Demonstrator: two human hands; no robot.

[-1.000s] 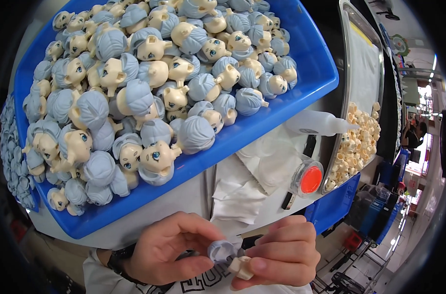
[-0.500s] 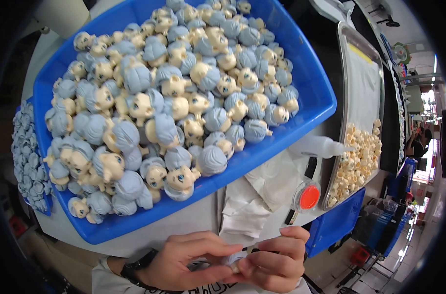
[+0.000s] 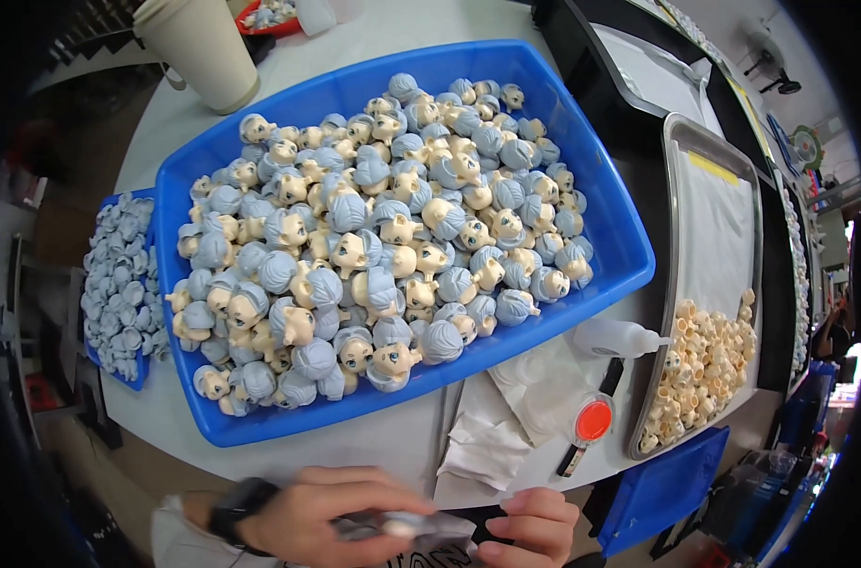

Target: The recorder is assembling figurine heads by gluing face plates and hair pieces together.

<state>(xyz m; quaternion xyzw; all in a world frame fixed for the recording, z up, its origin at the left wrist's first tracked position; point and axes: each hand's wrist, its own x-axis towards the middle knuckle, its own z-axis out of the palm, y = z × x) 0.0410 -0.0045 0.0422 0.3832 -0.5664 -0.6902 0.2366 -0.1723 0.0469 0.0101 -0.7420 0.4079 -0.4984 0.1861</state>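
Low in the view, my left hand [image 3: 331,516], with a dark watch on its wrist, is closed on a small doll head [image 3: 402,526]. The piece is blurred by motion, but cream and pale blue show at the fingertips. My right hand [image 3: 533,530] is apart from it on the right, fingers loosely bent, with nothing visible in them. Beyond my hands a large blue bin [image 3: 307,418] holds many doll heads with cream faces and pale blue hair. A metal tray [image 3: 654,402] at the right carries a heap of cream hollow parts [image 3: 700,364].
Between bin and tray lie a white squeeze bottle [image 3: 615,337], a round container with a red top [image 3: 593,420], a dark marker-like stick [image 3: 571,461] and white cloths [image 3: 487,450]. Blue hair pieces [image 3: 123,293] fill a bin at left. A beige cup [image 3: 199,57] stands behind.
My hands have moved apart; the right has let go of the doll head, and the left has carried it leftward. The view has shifted, showing more of the table's far side.
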